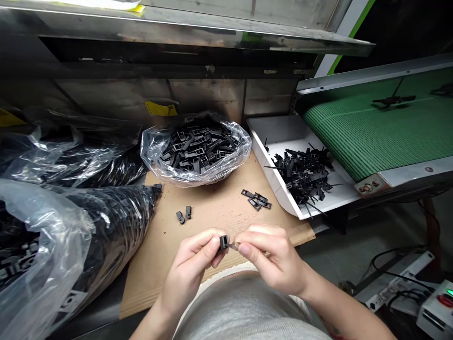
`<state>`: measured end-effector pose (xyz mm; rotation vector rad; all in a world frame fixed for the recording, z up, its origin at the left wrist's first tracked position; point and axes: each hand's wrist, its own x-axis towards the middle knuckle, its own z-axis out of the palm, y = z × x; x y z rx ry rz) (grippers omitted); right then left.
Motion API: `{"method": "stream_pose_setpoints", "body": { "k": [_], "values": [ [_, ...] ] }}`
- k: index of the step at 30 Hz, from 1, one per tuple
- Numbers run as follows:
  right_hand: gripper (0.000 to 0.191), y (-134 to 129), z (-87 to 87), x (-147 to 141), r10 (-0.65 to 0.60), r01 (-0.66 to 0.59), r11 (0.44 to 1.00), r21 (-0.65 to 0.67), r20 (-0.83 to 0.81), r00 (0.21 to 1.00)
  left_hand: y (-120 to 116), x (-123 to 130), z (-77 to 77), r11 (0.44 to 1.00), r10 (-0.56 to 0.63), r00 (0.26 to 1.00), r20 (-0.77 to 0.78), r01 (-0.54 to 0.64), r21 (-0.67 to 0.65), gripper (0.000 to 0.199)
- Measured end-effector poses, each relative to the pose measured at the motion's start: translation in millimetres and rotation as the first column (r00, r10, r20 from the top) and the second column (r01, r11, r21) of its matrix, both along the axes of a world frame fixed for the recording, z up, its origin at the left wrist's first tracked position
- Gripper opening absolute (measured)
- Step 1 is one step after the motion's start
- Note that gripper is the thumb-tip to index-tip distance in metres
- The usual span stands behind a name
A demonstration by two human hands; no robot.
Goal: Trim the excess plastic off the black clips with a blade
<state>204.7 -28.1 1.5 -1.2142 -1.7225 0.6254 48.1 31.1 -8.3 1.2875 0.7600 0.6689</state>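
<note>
My left hand (198,257) pinches a small black plastic part (223,242) between thumb and fingers, with its rectangular opening turned up. Close beside it, my right hand (271,255) is closed on a thin, dark blade (233,246) whose tip reaches to the part's edge. Most of the blade is hidden by the fingers. Beyond my hands, two loose black parts (184,215) lie on the cardboard sheet (212,203). A small group of black rectangular pieces (256,199) lies farther right on the same sheet.
An open plastic bag (198,182) full of black pieces stands at the back. Large filled bags (116,217) crowd the left. At right, a white tray (279,191) holds black moulded parts (304,172) below a green conveyor belt (382,127). A metal shelf (198,30) overhangs the back.
</note>
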Motion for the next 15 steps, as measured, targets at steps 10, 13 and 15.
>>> {"method": "stream_pose_setpoints", "body": {
  "k": [10, 13, 15],
  "values": [
    [0.022, 14.6, -7.9, 1.8, -0.075, 0.043, 0.977, -0.211, -0.148, 0.986, -4.6, 2.7, 5.0, 0.999, -0.047, 0.998, -0.032, 0.047, -0.015, 0.034],
    [0.020, 19.6, -6.8, -2.1, -0.066, -0.030, 0.926, -0.375, -0.242, 0.968, -5.9, 6.3, 1.8, 0.992, -0.099, 0.993, -0.066, 0.094, -0.083, 0.038],
    [0.020, 26.4, -0.8, 5.1, -0.124, 0.046, 0.913, -0.406, -0.167, 0.978, -3.4, 6.5, 1.5, 0.989, -0.143, 0.985, -0.097, 0.139, -0.048, 0.040]
  ]
}}
